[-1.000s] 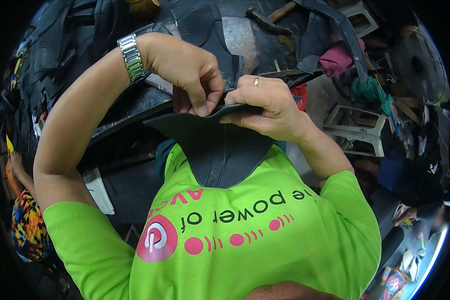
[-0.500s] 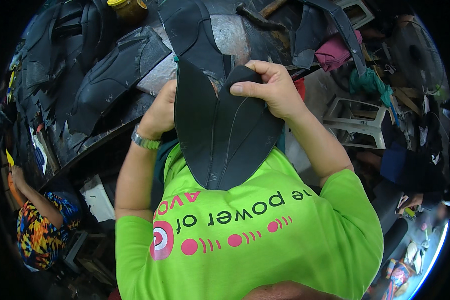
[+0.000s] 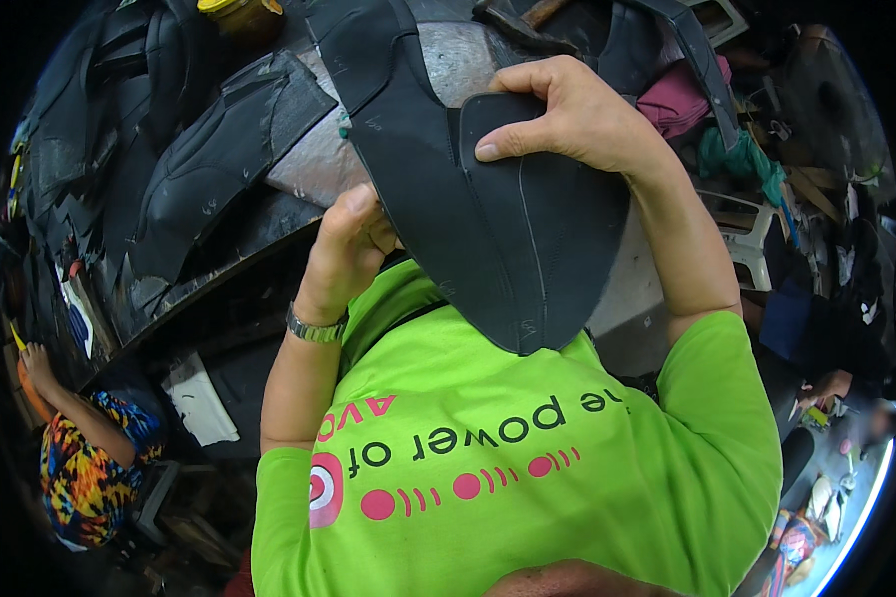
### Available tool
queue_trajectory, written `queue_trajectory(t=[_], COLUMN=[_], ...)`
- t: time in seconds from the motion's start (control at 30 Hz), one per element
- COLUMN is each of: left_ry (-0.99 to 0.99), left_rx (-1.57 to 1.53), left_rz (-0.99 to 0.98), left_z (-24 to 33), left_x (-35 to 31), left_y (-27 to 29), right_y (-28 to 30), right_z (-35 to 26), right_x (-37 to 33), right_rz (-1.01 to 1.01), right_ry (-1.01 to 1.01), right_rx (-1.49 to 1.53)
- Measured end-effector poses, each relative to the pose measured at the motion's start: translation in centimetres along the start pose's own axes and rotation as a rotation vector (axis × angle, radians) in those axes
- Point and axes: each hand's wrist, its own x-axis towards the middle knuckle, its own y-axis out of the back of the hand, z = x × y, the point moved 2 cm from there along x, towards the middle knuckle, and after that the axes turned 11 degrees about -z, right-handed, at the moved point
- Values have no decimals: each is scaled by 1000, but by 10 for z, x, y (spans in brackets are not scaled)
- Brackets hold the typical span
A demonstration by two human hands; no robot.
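A black shoe upper (image 3: pixel 478 234) with stitched seams and chalk-like marks hangs in front of my chest, its rounded end down toward my shirt. My right hand (image 3: pixel 572 119) pinches the rounded flap at its top, thumb on the front face and fingers behind. Beside the upper's left edge is my left hand (image 3: pixel 348 244), wearing a metal watch, with its fingers curled in. Whatever those fingers hold, if anything, is hidden. Another black upper piece (image 3: pixel 368 55) lies just beyond, on a shiny grey slab (image 3: pixel 319 164) on the workbench.
Several black upper pieces (image 3: pixel 209 149) cover the dark bench's left part. At the back are a jar with a yellow lid (image 3: pixel 239 15) and a hammer (image 3: pixel 523 28). Pink cloth (image 3: pixel 672 104) and a white stool (image 3: pixel 752 244) are at right. Another person (image 3: pixel 90 458) is at far left.
The upper has swung to the right and tilted, along with my right hand, which has moved right and slightly up. My left hand has come off the upper's left face edge and dropped lower.
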Motion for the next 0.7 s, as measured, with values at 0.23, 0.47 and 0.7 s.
queue_trajectory(t=[0.23,0.47,0.7], left_ry=[-119,-235,-237], left_rx=[1261,1627,1716], left_rz=[336,315,316], left_z=[9,9,10], left_x=[16,20,22], left_y=[-28,-26,-22], right_y=[-5,-15,-9], right_z=[9,13,11], right_x=[1,-5,-7], right_rz=[70,133,184], right_ry=[38,-49,-71], right_rx=[-181,-359,-292])
